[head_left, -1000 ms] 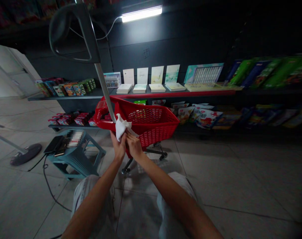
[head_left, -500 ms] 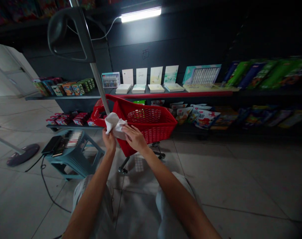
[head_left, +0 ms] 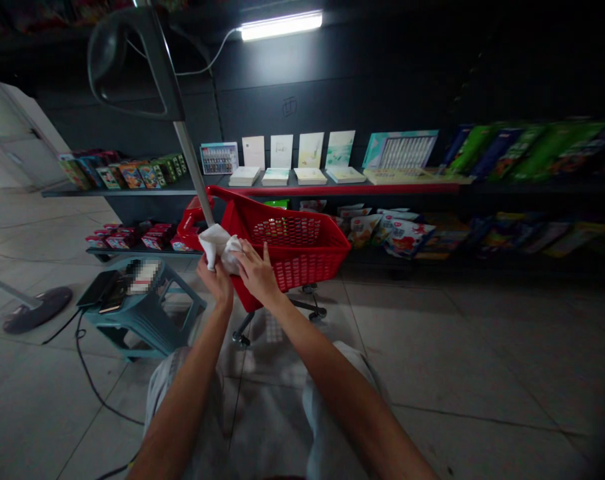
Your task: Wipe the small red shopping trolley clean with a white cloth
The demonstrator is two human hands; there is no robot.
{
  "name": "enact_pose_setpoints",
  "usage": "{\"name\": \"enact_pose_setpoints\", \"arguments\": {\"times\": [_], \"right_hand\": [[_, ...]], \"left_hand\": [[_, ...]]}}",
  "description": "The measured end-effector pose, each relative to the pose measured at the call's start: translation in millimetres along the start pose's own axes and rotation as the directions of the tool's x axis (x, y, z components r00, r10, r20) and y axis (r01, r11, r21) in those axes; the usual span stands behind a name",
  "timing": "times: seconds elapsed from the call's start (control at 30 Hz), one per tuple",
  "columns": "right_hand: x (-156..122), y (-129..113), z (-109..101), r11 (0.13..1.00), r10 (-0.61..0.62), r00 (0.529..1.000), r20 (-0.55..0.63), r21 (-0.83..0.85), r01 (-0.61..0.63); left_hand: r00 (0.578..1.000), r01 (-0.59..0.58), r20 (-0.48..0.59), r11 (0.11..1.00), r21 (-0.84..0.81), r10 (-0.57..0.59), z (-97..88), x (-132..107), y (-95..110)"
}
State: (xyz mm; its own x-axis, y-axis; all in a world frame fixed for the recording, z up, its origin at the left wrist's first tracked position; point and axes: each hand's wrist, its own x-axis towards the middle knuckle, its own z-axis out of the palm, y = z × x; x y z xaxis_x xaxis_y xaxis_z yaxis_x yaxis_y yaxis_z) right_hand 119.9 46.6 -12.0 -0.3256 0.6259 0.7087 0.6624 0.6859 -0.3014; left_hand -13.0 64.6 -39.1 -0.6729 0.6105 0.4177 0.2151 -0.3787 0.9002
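My left hand holds a crumpled white cloth from below, its fingers partly hidden behind the fabric. My right hand grips the right side of the same cloth with bent fingers, while one finger points up, away from it. Whether anything lies inside the folds cannot be made out. Just behind the hands stands a red shopping cart with perforated sides, its handle to the left of the cloth.
A blue-grey stool at left carries dark flat items. Beside the cart rises a metal pole with a dark loop handle. A shelf behind holds booklets and boxes; snack bags sit lower. A cable crosses the floor.
The view has shifted slightly, so the scene sits a little further left. My right hand's fingers have bent more onto the cloth, and one finger now sticks up. Both hands remain at the cloth.
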Motion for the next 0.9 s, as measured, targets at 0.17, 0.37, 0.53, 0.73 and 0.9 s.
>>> {"name": "enact_pose_setpoints", "arguments": {"times": [0.17, 0.37, 0.53, 0.73, 0.9], "right_hand": [[11.8, -8.4, 0.4, 0.990, 0.063, 0.989, -0.136, 0.136, -0.044], [18.2, 4.5, -24.4, 0.971, 0.072, 0.978, -0.196, 0.236, -0.024], [10.2, 24.0, -49.1, 0.950, 0.058, 0.981, -0.187, 0.313, 0.003], [3.1, 23.8, -70.3, 0.966, 0.091, 0.944, -0.316, 0.257, -0.008], [3.2, 13.6, -75.6, 0.973, 0.046, 0.951, -0.306, 0.229, 0.026]], "left_hand": [[0.997, -0.027, -0.076, 0.999, -0.024, 0.025, -7.4, -21.7, 13.6], [0.996, -0.011, 0.087, 0.997, -0.070, 0.017, -12.3, -19.9, 20.0], [0.986, 0.133, 0.103, 0.990, -0.045, -0.128, -12.4, -13.9, 23.7], [0.966, 0.235, 0.122, 0.971, -0.036, -0.229, -11.3, -23.1, 29.9], [0.921, 0.131, 0.374, 0.991, -0.039, -0.107, -13.1, -30.0, 39.9]]}}
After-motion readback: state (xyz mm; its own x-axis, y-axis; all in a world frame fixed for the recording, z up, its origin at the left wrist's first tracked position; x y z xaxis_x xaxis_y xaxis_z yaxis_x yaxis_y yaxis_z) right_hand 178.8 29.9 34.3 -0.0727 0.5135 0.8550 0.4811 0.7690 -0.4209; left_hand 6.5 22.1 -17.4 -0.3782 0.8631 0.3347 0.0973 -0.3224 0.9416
